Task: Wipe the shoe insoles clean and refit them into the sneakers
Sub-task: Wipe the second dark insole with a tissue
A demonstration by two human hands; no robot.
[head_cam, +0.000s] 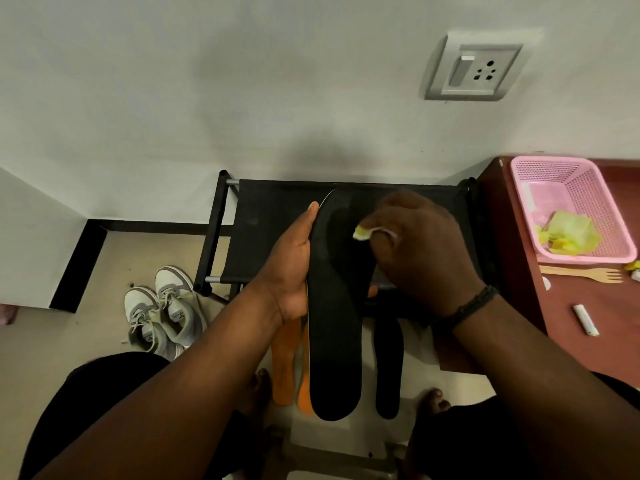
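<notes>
The person's left hand (292,268) is gripping a black insole (337,306) along its edge, fingers curled behind it, holding it upright over the floor, while the right hand (420,251) is pinching a yellow-and-white wipe (362,233) against the insole's upper part. Beneath it, two orange insoles (285,362) and another black insole (389,368) are lying on the floor. Grey-white sneakers (162,311) are sitting to the left beside a black rack (266,233). Farther right, on the counter (571,299), a pink basket (571,188) is holding crumpled yellow-green wipes (568,233), with a wooden fork (585,273) just beside it.
</notes>
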